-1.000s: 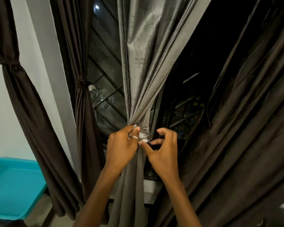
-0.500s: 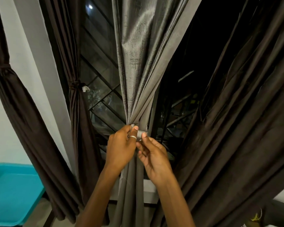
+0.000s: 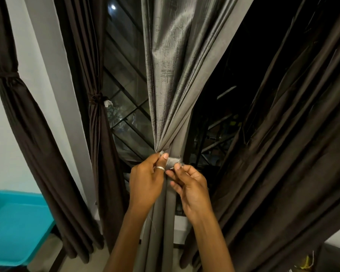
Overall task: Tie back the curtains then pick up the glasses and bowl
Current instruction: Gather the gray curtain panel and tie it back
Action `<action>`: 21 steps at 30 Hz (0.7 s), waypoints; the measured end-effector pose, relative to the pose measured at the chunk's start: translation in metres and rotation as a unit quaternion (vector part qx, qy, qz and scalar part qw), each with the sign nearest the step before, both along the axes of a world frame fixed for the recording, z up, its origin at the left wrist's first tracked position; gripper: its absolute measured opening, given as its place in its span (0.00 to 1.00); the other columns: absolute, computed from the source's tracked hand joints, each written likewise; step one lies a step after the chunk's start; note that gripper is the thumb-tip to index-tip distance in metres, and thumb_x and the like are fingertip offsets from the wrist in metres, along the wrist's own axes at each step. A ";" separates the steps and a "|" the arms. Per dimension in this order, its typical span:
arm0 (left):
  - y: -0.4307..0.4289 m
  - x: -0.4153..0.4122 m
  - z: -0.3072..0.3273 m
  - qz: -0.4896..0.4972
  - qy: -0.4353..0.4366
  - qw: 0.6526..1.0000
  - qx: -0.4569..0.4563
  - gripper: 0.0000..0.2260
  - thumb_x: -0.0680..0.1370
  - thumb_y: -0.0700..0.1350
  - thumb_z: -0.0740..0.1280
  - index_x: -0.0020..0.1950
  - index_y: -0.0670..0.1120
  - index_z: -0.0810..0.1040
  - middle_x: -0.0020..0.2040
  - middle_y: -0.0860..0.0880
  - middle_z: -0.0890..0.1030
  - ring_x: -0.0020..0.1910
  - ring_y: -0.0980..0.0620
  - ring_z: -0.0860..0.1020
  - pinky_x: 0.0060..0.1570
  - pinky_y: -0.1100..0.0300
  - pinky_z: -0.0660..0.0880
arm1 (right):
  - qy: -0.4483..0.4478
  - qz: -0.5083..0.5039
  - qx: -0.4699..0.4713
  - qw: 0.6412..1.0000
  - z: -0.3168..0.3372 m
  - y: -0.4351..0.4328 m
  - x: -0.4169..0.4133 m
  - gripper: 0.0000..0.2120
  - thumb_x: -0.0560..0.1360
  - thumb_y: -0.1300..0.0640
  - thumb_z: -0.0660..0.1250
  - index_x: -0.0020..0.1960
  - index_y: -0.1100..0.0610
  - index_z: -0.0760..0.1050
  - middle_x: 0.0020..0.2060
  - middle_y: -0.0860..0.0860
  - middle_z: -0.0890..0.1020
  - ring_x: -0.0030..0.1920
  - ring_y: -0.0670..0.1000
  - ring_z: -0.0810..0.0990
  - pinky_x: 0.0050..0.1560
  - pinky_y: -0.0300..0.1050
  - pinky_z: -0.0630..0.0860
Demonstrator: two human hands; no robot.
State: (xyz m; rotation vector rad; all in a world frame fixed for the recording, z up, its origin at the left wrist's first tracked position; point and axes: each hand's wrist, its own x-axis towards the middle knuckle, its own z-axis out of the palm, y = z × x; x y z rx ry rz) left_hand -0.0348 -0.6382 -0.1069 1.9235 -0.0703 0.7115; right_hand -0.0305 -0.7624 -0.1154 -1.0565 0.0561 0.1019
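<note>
The left hand [image 3: 145,181] is making a narrow grip, thumb and forefinger pinching the band [image 3: 174,161] where it is wrapping the gathered waist of the grey curtain [image 3: 175,71], at the middle of the frame. A ring [image 3: 160,168] is showing on that thumb. The right hand [image 3: 193,191], just beside it, is pinching the band's free end between its fingertips, with the other fingers curling loosely below. The 2 grips are probably sharing the work this way: the left is pinning the bundle tight while the right is fastening the end. If either is letting go too soon, the folds are likely to be slipping apart.

Outward from there, the grey curtain is fanning up to the top of the frame and dropping in tight rolls between the forearms. Behind it, the window grille [image 3: 126,122] is crossing dark glass. To the left, 2 dark curtains are hanging already tied, the nearer [image 3: 98,146] by the window and the other [image 3: 29,134] at the far left edge. On the right, a loose dark curtain [image 3: 283,154] is spilling untied, so I judge that the tying is not finished.

At the lower left, a turquoise tray [image 3: 14,226] is sitting only partly in frame. I am seeing no glasses or bowl in it or anywhere else in view.
</note>
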 end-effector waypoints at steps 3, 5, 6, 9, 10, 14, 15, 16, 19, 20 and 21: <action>-0.002 -0.001 -0.004 0.016 -0.026 1.000 0.002 0.09 0.83 0.51 0.65 0.57 0.52 0.84 0.34 0.54 0.83 0.30 0.57 0.80 0.34 0.49 0.79 | -0.008 -0.011 -0.022 1.000 0.002 -0.002 -0.001 0.05 0.78 0.59 0.71 0.52 0.59 0.80 0.49 0.57 0.87 0.50 0.51 0.87 0.44 0.41 0.82; -0.002 -0.001 -0.007 0.037 -0.054 0.998 0.007 0.09 0.82 0.49 0.66 0.58 0.51 0.84 0.41 0.54 0.85 0.33 0.58 0.81 0.35 0.51 0.80 | -0.015 -0.012 -0.029 0.999 0.004 -0.003 -0.002 0.07 0.79 0.59 0.70 0.54 0.62 0.80 0.49 0.57 0.87 0.51 0.52 0.87 0.44 0.42 0.82; -0.003 -0.001 -0.009 0.051 -0.066 0.996 0.010 0.09 0.82 0.48 0.67 0.59 0.50 0.84 0.44 0.54 0.86 0.35 0.58 0.81 0.36 0.52 0.80 | -0.017 -0.013 -0.032 0.999 0.006 -0.003 -0.002 0.08 0.79 0.59 0.70 0.55 0.62 0.80 0.50 0.58 0.87 0.51 0.53 0.87 0.45 0.42 0.82; -0.004 -0.003 -0.011 0.079 -0.102 0.991 0.024 0.10 0.81 0.47 0.68 0.59 0.46 0.85 0.47 0.53 0.84 0.39 0.58 0.81 0.38 0.56 0.80 | -0.019 -0.013 -0.034 0.999 0.007 -0.003 -0.002 0.07 0.79 0.59 0.70 0.54 0.61 0.80 0.49 0.57 0.87 0.51 0.53 0.87 0.47 0.43 0.82; -0.004 -0.004 -0.011 0.080 -0.109 0.990 0.027 0.10 0.81 0.46 0.68 0.59 0.45 0.85 0.47 0.52 0.84 0.40 0.58 0.81 0.39 0.57 0.80 | -0.018 -0.013 -0.033 0.999 0.007 -0.002 -0.002 0.06 0.79 0.59 0.69 0.53 0.61 0.80 0.49 0.57 0.87 0.51 0.53 0.87 0.47 0.44 0.82; 0.000 -0.002 -0.013 0.066 -0.121 0.990 0.033 0.10 0.81 0.45 0.68 0.59 0.44 0.85 0.47 0.51 0.84 0.42 0.57 0.82 0.40 0.57 0.80 | -0.017 -0.019 -0.035 0.999 0.007 -0.003 0.000 0.07 0.79 0.59 0.70 0.54 0.62 0.80 0.49 0.58 0.86 0.51 0.53 0.87 0.46 0.43 0.82; 0.001 -0.001 -0.014 0.066 -0.124 0.989 0.037 0.10 0.81 0.46 0.68 0.59 0.44 0.85 0.47 0.51 0.84 0.42 0.57 0.82 0.40 0.56 0.81 | -0.019 -0.020 -0.038 0.999 0.007 -0.004 0.000 0.07 0.79 0.59 0.70 0.54 0.62 0.79 0.49 0.58 0.86 0.50 0.53 0.87 0.46 0.43 0.82; 0.002 -0.001 -0.014 0.067 -0.127 0.989 0.041 0.10 0.81 0.46 0.68 0.59 0.44 0.85 0.46 0.51 0.84 0.41 0.57 0.82 0.39 0.56 0.81 | -0.022 -0.019 -0.040 0.999 0.007 -0.004 0.000 0.07 0.79 0.59 0.70 0.54 0.62 0.79 0.49 0.59 0.86 0.50 0.53 0.87 0.46 0.43 0.82; 0.004 0.000 -0.014 0.071 -0.133 0.987 0.048 0.10 0.81 0.45 0.69 0.59 0.44 0.85 0.46 0.52 0.84 0.39 0.59 0.81 0.38 0.58 0.80 | -0.026 -0.019 -0.045 0.998 0.009 -0.008 -0.001 0.05 0.79 0.59 0.69 0.52 0.61 0.80 0.47 0.57 0.87 0.49 0.53 0.87 0.45 0.43 0.82; 0.005 0.000 -0.013 0.072 -0.136 0.987 0.049 0.09 0.80 0.45 0.70 0.58 0.44 0.85 0.45 0.52 0.84 0.39 0.59 0.80 0.38 0.59 0.79 | -0.026 -0.021 -0.048 0.998 0.009 -0.009 -0.001 0.06 0.79 0.60 0.69 0.53 0.62 0.80 0.47 0.57 0.87 0.49 0.53 0.87 0.45 0.43 0.82; 0.006 0.000 -0.013 0.075 -0.139 0.986 0.052 0.09 0.80 0.45 0.70 0.58 0.44 0.85 0.45 0.52 0.83 0.38 0.60 0.80 0.39 0.60 0.79 | -0.026 -0.023 -0.051 0.998 0.010 -0.011 -0.001 0.06 0.79 0.60 0.69 0.53 0.62 0.80 0.47 0.56 0.87 0.49 0.53 0.87 0.45 0.43 0.82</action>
